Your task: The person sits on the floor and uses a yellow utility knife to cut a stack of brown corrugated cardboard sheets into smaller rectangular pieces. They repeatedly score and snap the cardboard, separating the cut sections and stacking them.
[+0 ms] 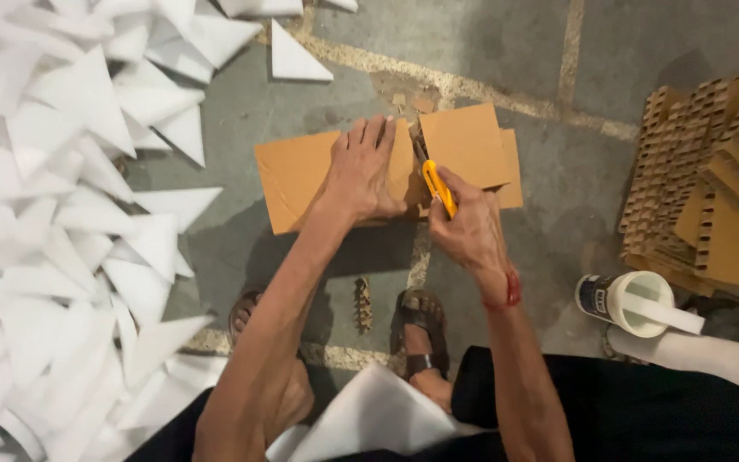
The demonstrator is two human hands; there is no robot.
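Observation:
A brown cardboard slab lies flat on the grey stone floor. My left hand presses down on it, palm flat and fingers spread. My right hand grips a yellow utility knife, its blade set into a cut that runs across the slab. To the right of the cut, a cardboard piece sits slightly askew on top. My sandalled feet are planted just below the slab.
A large heap of white foam triangles fills the left side. Stacked honeycomb cardboard pieces lie at the right. A white tub with a stick in it stands near my right knee. A small cardboard scrap lies between my feet.

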